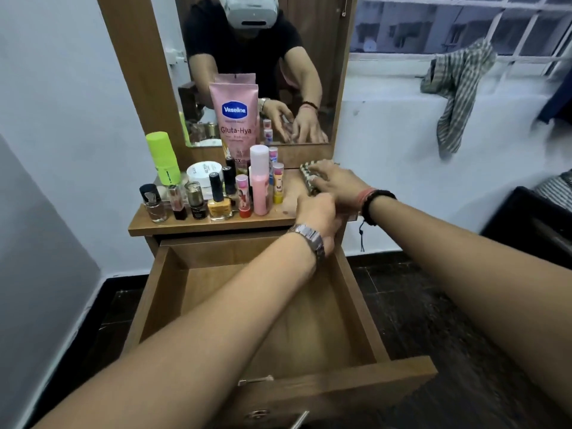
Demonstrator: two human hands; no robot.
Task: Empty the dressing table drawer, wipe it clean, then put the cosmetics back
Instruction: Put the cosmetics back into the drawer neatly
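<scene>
Dim even indoor light, grey daylight from the window [458, 23], soft weak shadows, hands motion-blurred, wide-angle bending at the edges

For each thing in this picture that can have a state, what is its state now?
drawer: pulled open, nothing in the part that shows.
cosmetics: standing upright on the table top.
folded checked cloth: lying on the table top under the right hand.
right hand: fingers flat on the cloth.
left hand: curled at the cloth's near edge; grip unclear.
striped cloth: hanging on the window ledge.
</scene>
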